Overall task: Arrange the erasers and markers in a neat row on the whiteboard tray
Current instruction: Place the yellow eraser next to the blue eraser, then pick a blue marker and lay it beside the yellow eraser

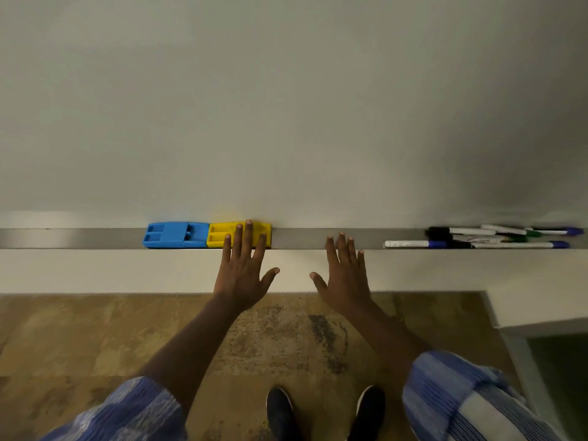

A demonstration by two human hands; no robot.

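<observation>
A grey whiteboard tray (302,238) runs across the view under the whiteboard. A blue eraser (175,234) and a yellow eraser (219,235) lie end to end on its left part. My left hand (243,268) lies flat with straight fingers over the right half of the yellow eraser. My right hand (345,275) is spread open, its fingertips over the bare tray just right of centre, holding nothing. Several markers (483,237) lie in a loose, crossed pile at the tray's right end, with black, blue and green caps.
The whiteboard (286,106) fills the upper view. Below the tray is a pale wall band, then brown stone floor (95,338). My dark shoes (281,412) stand near the wall. A wall corner (509,313) juts out at lower right.
</observation>
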